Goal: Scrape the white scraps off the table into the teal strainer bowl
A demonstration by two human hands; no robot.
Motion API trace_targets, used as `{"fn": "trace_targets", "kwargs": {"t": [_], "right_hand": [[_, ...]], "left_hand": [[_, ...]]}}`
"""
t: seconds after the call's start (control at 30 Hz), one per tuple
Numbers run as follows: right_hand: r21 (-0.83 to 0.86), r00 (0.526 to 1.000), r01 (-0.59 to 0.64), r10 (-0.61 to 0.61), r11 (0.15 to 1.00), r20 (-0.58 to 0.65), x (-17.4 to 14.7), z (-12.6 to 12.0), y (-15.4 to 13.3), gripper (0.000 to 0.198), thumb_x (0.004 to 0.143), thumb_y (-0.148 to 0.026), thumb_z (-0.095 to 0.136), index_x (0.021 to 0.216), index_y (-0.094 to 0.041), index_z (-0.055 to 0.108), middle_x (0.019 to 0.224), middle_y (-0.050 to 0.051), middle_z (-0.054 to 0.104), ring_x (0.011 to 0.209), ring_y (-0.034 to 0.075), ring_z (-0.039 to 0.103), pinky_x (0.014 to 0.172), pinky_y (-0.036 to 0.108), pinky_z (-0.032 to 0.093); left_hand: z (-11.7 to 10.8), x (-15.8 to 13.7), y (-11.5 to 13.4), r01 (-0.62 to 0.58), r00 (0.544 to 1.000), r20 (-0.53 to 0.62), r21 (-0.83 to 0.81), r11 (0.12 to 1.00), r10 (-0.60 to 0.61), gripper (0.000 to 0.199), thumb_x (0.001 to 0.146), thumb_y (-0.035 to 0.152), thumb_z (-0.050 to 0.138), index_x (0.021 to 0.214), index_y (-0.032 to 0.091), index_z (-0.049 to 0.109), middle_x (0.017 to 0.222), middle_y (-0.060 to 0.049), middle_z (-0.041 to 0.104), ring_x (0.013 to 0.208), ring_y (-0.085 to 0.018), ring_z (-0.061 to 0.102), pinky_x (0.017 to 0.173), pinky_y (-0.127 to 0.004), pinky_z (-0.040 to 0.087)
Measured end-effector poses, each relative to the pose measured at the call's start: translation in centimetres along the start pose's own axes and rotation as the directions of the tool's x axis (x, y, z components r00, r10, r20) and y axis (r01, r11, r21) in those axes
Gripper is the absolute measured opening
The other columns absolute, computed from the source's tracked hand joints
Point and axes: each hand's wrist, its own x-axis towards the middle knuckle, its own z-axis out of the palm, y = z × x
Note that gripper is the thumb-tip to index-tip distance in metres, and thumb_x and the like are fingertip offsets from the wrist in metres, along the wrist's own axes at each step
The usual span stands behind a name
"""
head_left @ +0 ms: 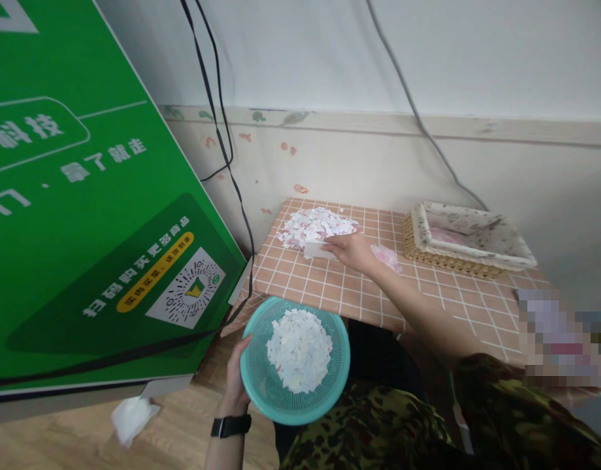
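My left hand (pixel 236 373) grips the rim of a teal plastic colander (pixel 291 412), held just below the table's front edge. White paper scraps (pixel 299 351) are heaped in the middle of the colander. Over the table, my right hand (pixel 350 250) is closed on a small white rectangular piece that looks like a card or thin box (pixel 319 249). This white piece touches the near side of a pile of white and pinkish paper scraps (pixel 316 224). Beside my right wrist lies a crumpled pink, filmy bundle (pixel 386 257).
A cloth-lined wicker basket (pixel 470 261) stands on the right of the checked tablecloth (pixel 330 287). On the left rises a green cabinet (pixel 109 215) with black cables (pixel 239 189) hanging past it. A white bag (pixel 132 419) lies on the wooden floor.
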Motion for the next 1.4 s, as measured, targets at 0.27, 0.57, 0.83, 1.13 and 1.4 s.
{"fn": "trace_targets", "kwargs": {"t": [0.27,0.57,0.83,1.13,1.4], "right_hand": [[-0.022,0.996,0.018,-0.016,1.000,0.087,0.8,1.3,-1.0,0.023,0.087,-0.033,0.052,0.093,-0.024,0.072,0.082,0.001,0.073,0.073,0.017,0.066,0.064,0.026,0.041],[0.084,0.987,0.072,-0.083,0.994,0.134,0.6,0.8,-1.2,0.020,0.086,-0.030,0.054,0.094,-0.024,0.072,0.081,0.001,0.073,0.071,0.016,0.065,0.064,0.025,0.042],[0.170,0.967,0.027,-0.068,0.985,0.244,-0.5,-2.7,-0.1,0.020,0.083,-0.032,0.058,0.096,-0.027,0.072,0.087,-0.001,0.073,0.075,0.015,0.066,0.067,0.026,0.046],[0.258,0.941,-0.324,0.337,0.910,-0.010,-5.2,0.8,-5.1,0.029,0.087,-0.038,0.047,0.099,-0.024,0.070,0.094,0.004,0.072,0.077,0.020,0.067,0.066,0.031,0.050],[0.151,0.817,-0.549,0.566,0.822,-0.112,-6.8,1.7,-2.7,0.032,0.085,-0.039,0.048,0.094,-0.019,0.071,0.082,0.009,0.072,0.071,0.023,0.066,0.063,0.032,0.048]], "left_hand": [[-0.7,0.6,-0.1,-0.035,0.999,0.012,0.009,0.999,0.035,0.026,0.069,0.031,0.065,0.086,0.013,0.071,0.081,-0.011,0.074,0.080,-0.032,0.067,0.069,-0.044,0.053],[-0.7,0.7,-0.2,-0.048,0.998,-0.035,0.026,0.999,0.048,0.026,0.068,0.032,0.065,0.085,0.013,0.070,0.079,-0.010,0.073,0.083,-0.032,0.067,0.071,-0.045,0.053],[-0.5,0.5,-0.1,-0.020,1.000,0.005,-0.010,1.000,0.020,0.026,0.071,0.031,0.063,0.089,0.013,0.071,0.082,-0.010,0.074,0.087,-0.032,0.066,0.075,-0.045,0.052],[-0.8,1.0,-0.7,-0.047,0.999,-0.011,-0.012,0.999,0.047,0.021,0.070,0.029,0.065,0.083,0.013,0.071,0.073,-0.007,0.073,0.073,-0.027,0.068,0.073,-0.042,0.052],[-0.8,1.8,-1.5,-0.042,0.999,-0.010,0.042,0.998,0.043,0.021,0.070,0.027,0.065,0.085,0.014,0.071,0.077,-0.008,0.074,0.082,-0.029,0.068,0.073,-0.040,0.053]]}}
